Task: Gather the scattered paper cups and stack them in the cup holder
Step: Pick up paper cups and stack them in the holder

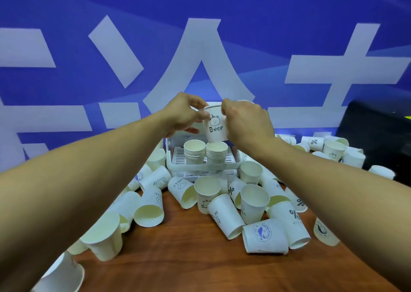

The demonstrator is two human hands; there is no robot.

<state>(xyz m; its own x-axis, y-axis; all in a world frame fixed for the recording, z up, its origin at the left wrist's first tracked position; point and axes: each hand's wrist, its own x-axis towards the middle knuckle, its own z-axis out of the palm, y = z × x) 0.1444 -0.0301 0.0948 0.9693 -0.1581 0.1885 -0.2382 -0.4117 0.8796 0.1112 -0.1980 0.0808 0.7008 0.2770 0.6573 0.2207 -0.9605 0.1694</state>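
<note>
Bear cup [216, 127] sits mid-frame between your hands: your left hand [181, 114] and right hand [246, 120] both pinch its rim, just above the right stack [216, 152] in the cup holder [170, 158].

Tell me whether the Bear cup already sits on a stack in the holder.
No: the left hand and the right hand hold the Bear cup up above the right stack in the cup holder.
</note>
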